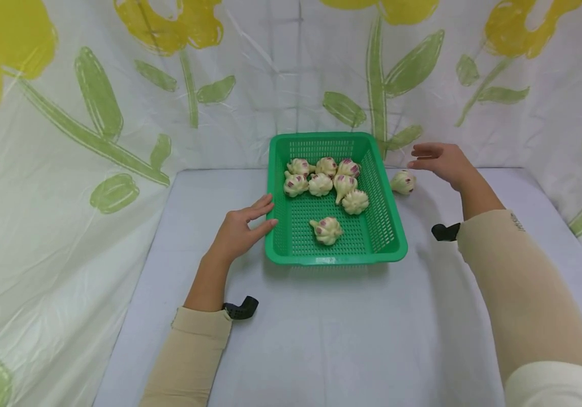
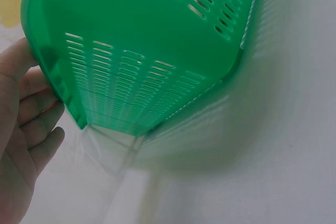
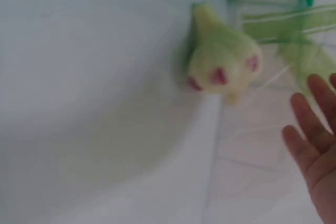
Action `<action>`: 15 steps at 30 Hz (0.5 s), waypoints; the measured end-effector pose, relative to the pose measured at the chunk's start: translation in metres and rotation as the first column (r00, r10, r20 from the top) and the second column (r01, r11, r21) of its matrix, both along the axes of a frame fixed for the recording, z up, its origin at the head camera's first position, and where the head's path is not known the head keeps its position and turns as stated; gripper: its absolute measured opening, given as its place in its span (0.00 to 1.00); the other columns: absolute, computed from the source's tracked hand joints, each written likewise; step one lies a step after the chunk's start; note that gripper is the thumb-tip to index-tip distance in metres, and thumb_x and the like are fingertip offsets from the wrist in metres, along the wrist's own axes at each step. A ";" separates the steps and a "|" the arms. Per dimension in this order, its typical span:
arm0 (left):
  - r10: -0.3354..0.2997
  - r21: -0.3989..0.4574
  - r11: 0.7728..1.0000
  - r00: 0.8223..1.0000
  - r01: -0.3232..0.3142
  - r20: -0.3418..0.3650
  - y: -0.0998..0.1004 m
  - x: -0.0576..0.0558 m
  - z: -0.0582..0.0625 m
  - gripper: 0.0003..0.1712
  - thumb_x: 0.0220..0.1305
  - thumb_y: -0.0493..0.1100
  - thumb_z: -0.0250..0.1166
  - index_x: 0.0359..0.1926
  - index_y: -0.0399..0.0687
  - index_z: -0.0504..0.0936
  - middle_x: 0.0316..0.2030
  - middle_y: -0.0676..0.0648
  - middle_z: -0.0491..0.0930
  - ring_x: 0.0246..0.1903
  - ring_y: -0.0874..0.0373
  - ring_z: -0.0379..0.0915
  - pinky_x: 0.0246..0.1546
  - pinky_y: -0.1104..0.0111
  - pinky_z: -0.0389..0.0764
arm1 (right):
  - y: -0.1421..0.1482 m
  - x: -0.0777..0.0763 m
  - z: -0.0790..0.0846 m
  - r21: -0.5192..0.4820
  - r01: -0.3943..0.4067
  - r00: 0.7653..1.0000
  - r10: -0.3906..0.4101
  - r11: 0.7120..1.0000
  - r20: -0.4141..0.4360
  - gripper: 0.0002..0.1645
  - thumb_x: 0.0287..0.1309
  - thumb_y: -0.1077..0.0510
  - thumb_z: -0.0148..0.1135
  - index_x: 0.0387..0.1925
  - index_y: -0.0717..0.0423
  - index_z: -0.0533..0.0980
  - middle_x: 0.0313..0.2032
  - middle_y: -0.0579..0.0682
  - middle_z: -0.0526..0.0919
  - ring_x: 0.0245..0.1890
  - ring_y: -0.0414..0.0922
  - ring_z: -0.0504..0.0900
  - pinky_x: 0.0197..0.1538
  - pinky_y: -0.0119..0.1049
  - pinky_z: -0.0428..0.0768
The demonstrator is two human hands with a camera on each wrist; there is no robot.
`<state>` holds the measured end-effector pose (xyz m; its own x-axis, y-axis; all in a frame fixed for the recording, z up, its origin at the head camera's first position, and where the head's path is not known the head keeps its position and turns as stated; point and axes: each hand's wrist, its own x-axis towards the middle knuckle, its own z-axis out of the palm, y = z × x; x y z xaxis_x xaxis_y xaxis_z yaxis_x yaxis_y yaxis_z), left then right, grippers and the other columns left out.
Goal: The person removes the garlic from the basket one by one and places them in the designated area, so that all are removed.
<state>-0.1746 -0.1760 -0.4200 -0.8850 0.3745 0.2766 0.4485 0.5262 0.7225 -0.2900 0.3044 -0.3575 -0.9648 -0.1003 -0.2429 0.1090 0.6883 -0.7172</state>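
A green plastic basket (image 1: 337,260) with slotted walls stands at the back of the table and holds several garlic bulbs (image 1: 320,184) with purple patches. One bulb (image 1: 328,230) lies apart from the others, near the basket's front. My left hand (image 1: 242,229) is at the basket's left rim, its fingers fairly straight along the edge; in the left wrist view the fingers (image 2: 39,114) lie against the outside of the rim. Right of the basket, a single garlic bulb (image 1: 403,182) rests on the table. My right hand (image 1: 441,163) hovers beside it, fingers extended, holding nothing.
A white cloth covers the table (image 1: 301,339). Behind and at the sides hangs a translucent sheet (image 1: 250,130) printed with yellow flowers and green leaves. Black wrist cameras (image 1: 242,308) sit at both sleeve cuffs.
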 end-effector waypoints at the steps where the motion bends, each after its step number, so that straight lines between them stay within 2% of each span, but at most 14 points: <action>1: 0.000 0.001 1.000 1.000 0.000 0.002 0.000 0.000 0.000 0.29 0.66 0.49 0.66 0.64 0.44 0.76 0.68 0.52 0.69 0.68 0.57 0.66 0.66 0.58 0.71 | -0.002 -0.001 0.006 0.041 -0.032 0.999 0.032 0.999 -0.004 0.49 0.60 0.37 0.64 0.74 0.55 0.59 0.70 0.60 0.66 0.72 0.59 0.61 0.70 0.62 0.60; 4: -0.002 0.007 1.000 1.000 0.002 0.007 0.000 0.000 0.001 0.29 0.66 0.49 0.67 0.64 0.42 0.75 0.68 0.52 0.69 0.68 0.56 0.66 0.66 0.57 0.71 | -0.010 -0.001 0.022 0.173 -0.127 0.992 0.128 0.977 0.004 0.47 0.62 0.37 0.62 0.73 0.59 0.61 0.67 0.63 0.69 0.69 0.62 0.64 0.67 0.64 0.64; 7: -0.003 0.009 1.000 1.000 0.003 0.008 0.000 0.000 0.001 0.29 0.66 0.49 0.66 0.64 0.41 0.75 0.68 0.52 0.69 0.68 0.56 0.66 0.66 0.57 0.71 | -0.023 -0.001 0.036 0.272 -0.218 0.976 0.217 0.937 0.034 0.45 0.63 0.38 0.61 0.71 0.60 0.63 0.66 0.65 0.70 0.67 0.64 0.66 0.65 0.65 0.66; 12: 0.001 0.000 1.000 1.000 -0.001 0.009 0.000 0.001 0.001 0.30 0.66 0.50 0.66 0.64 0.42 0.75 0.68 0.52 0.69 0.68 0.56 0.66 0.65 0.56 0.71 | -0.046 0.002 0.054 0.386 -0.351 0.935 0.341 0.853 0.098 0.45 0.64 0.39 0.61 0.72 0.61 0.62 0.66 0.66 0.69 0.66 0.65 0.66 0.63 0.64 0.67; 15: 0.003 -0.007 1.000 1.000 -0.003 0.007 0.000 0.001 0.000 0.30 0.66 0.51 0.66 0.65 0.43 0.75 0.69 0.53 0.68 0.68 0.55 0.66 0.65 0.56 0.71 | -0.060 0.003 0.063 0.420 -0.396 0.916 0.384 0.817 0.117 0.44 0.64 0.40 0.61 0.72 0.61 0.61 0.67 0.66 0.69 0.66 0.65 0.67 0.63 0.64 0.69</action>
